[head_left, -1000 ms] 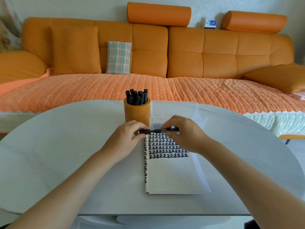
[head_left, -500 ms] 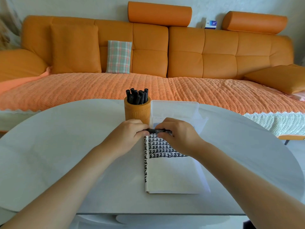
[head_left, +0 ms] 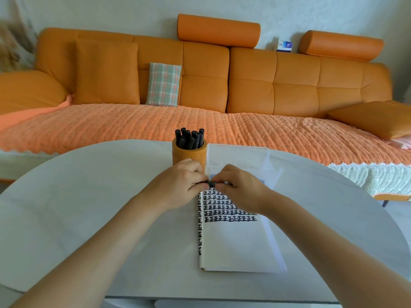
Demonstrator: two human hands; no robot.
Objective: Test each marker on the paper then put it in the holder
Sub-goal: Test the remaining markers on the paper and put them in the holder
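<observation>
A black marker (head_left: pixel 211 184) lies level between my two hands, just above the top edge of the paper (head_left: pixel 235 243). My left hand (head_left: pixel 178 185) pinches its left end, where the cap is. My right hand (head_left: pixel 240 187) grips its body; most of the marker is hidden by my fingers. The paper is white with rows of black marks over its upper part and down its left edge. Behind my left hand stands the orange cylindrical holder (head_left: pixel 189 155) with several black markers (head_left: pixel 190 138) upright in it.
A clear plastic sleeve (head_left: pixel 242 157) lies beyond the paper, right of the holder. All of this is on a round white table (head_left: pixel 89 196). An orange sofa (head_left: pixel 200 85) with cushions runs behind the table.
My hands have drawn together along the marker, so less of it shows between them. The exposed length shrank from a long stretch to a short piece.
</observation>
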